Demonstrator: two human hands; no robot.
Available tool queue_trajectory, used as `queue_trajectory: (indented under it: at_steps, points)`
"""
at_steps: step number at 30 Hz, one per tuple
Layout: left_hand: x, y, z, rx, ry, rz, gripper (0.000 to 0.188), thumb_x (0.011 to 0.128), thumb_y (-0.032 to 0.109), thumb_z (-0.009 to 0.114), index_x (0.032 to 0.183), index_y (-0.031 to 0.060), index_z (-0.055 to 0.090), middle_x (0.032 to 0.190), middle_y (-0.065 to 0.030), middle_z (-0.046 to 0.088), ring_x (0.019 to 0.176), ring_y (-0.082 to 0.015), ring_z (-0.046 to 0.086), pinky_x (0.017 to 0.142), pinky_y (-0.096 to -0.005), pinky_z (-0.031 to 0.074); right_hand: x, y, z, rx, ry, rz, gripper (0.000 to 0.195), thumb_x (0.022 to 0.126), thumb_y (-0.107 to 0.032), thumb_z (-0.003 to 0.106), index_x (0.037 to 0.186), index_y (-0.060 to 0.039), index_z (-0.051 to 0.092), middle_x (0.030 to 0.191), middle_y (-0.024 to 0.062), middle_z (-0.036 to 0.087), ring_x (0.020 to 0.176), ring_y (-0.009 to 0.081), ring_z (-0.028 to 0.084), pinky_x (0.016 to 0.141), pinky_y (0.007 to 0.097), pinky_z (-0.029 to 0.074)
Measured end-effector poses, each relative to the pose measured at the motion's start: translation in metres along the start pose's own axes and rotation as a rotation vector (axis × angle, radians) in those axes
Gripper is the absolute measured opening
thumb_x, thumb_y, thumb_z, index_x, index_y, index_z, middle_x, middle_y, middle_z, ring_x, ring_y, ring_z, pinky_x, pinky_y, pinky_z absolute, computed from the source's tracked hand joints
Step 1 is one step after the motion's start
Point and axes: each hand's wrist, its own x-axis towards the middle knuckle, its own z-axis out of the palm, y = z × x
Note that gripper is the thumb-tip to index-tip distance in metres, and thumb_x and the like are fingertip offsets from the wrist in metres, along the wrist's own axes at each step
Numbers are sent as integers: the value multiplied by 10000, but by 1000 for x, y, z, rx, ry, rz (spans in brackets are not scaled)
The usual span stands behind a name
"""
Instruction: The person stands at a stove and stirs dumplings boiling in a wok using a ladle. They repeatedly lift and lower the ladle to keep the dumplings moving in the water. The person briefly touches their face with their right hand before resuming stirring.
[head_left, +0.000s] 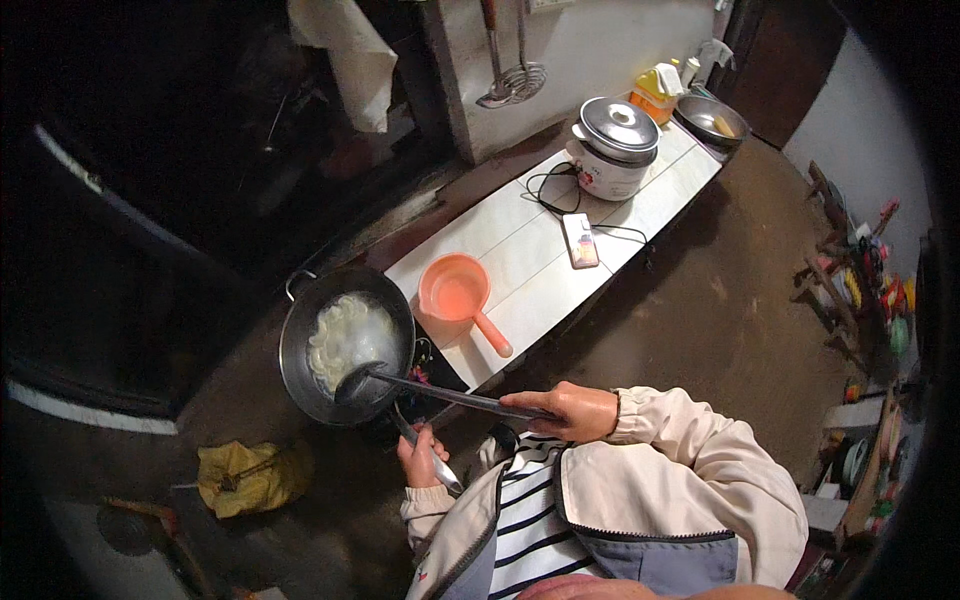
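Note:
A dark metal wok (300, 375) holds pale pieces of food (334, 341) in steaming, whitish liquid. My left hand (422, 456) is closed around the wok's handle (448, 474). In my right hand (581, 411) is the dark handle of a ladle or wok spatula (450, 394), held with the index finger stretched along it. Its broad head rests inside the wok, at the near right side of the food. Just right of the wok, an orange plastic dipper (457, 289) stands on the white tiled counter (517, 247).
Farther along the counter are a lidded rice cooker (611, 169), its black cord (551, 202), a phone (580, 241), an oil jug (655, 94) and a metal basin (705, 112). Utensils (517, 82) hang on the wall. A yellow bag (244, 476) lies left of my left hand.

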Motion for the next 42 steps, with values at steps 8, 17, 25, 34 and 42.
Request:
queue_trajectory:
  at_steps: [8,17,25,34,42]
  points:
    - [0,5,-1,25,-2,-25,209,880,7,640,1008,115,517,840,-44,594,563,-104,508,439,-259,418,-6,0,1,-6,1,30,544,898,-25,593,1423,-1,453,992,269,681,856,409,690,773,458,540]
    - [4,3,-9,-23,-67,-29,214,892,33,653,1034,109,513,756,-32,521,547,-113,485,435,-267,413,-8,-9,-4,-19,-12,26,532,894,-30,608,1407,7,473,921,269,673,810,381,696,731,425,537]
    - [3,0,-4,-13,-50,-7,129,939,107,636,1029,94,545,741,-15,508,565,-106,495,448,-256,411,-7,-17,-19,-60,-53,69,529,883,-5,596,1396,17,469,941,275,669,795,424,669,732,465,523]
    - [0,1,-3,-5,-51,28,136,948,107,629,1034,85,526,818,-36,565,569,-106,516,443,-259,424,2,-34,-41,-222,-163,152,532,881,-33,608,1394,17,476,860,278,655,747,415,664,682,458,520]
    - [7,-9,-9,-57,-73,24,196,928,83,645,1052,57,496,837,-89,597,551,-122,544,426,-277,441,13,-52,-54,-360,-239,152,565,893,-49,603,1435,-24,445,715,240,601,596,385,620,586,411,488]
